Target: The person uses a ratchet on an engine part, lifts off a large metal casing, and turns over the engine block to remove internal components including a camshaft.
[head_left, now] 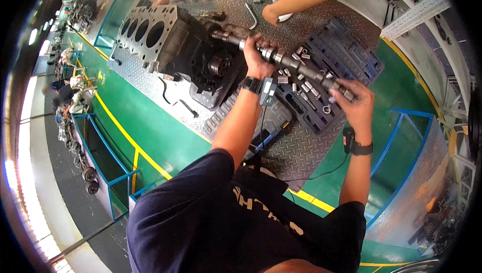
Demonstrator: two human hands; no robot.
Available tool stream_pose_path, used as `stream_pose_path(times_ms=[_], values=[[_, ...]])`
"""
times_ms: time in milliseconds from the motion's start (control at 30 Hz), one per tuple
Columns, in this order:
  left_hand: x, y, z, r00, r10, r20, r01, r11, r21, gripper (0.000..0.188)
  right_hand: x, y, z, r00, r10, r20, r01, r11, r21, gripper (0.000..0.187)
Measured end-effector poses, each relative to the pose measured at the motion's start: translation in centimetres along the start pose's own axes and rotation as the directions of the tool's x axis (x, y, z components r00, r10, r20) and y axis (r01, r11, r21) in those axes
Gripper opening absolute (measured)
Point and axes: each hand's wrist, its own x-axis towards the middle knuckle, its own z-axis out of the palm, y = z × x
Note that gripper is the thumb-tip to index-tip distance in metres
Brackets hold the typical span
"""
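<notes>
Camshaft held two-handed beside the engine block

On my remote view, I find the fingers of the left hand curled around the shaft, toward the end nearer the block. Fingers of the right hand pinch the opposite end between thumb and fingertips; slight blur there prevents me from confirming each contact. I judge the wide spacing of the two grips to be deliberate, as a long, apparently heavy part is steadier when borne near both ends.

The shaft lies diagonally across my view, above the table, its far end just beside the block. I cannot tell whether that end touches the casting.

Beneath and beside the shaft, I note loose sockets scattered about an open tool case, presumably left there for easy reach. The block sits to the left with its round bores exposed, which leaves its upper face accessible. Treaded metal covers the table, a surface I take to be chosen for grip and wear.

Further out, a bent wrench lies near a co-worker's hand; another bare hand reaches the block's far side. Green floor with yellow lines surrounds the station, probably to mark walkways.
</notes>
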Motion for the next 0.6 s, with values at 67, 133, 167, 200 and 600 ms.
stream_pose_path(times_ms=[67, 133, 167, 200, 600], values=[[-0.2, -0.1, -0.2, 0.997, 0.066, -0.047, -0.063, 0.996, 0.062, 0.018, -0.3, 0.3, 0.0, 0.998, 0.054, 0.028, -0.055, 0.998, 0.010, 0.030], [-0.6, -0.4, -0.6, 0.997, -0.007, -0.080, 0.011, 0.999, 0.047, 0.019, -0.6, 0.7, 0.1, 0.999, 0.008, -0.051, -0.007, 0.999, 0.031, 0.029], [-0.5, -0.3, -0.6, 0.998, 0.057, 0.021, -0.058, 0.997, 0.043, 0.022, -1.1, 0.7, 0.2, 0.998, -0.027, -0.062, 0.029, 0.999, 0.040, 0.030], [-0.5, -0.5, -0.7, 0.994, 0.060, -0.087, -0.055, 0.997, 0.054, 0.018, -0.8, 0.9, 0.2, 1.000, -0.017, -0.011, 0.017, 0.999, 0.037, 0.030], [-1.1, 0.0, 0.4, 0.994, 0.097, 0.056, -0.095, 0.995, -0.032, 0.018, 1.2, 0.5, -0.3, 0.983, 0.156, 0.095, -0.169, 0.976, 0.140, 0.033]])
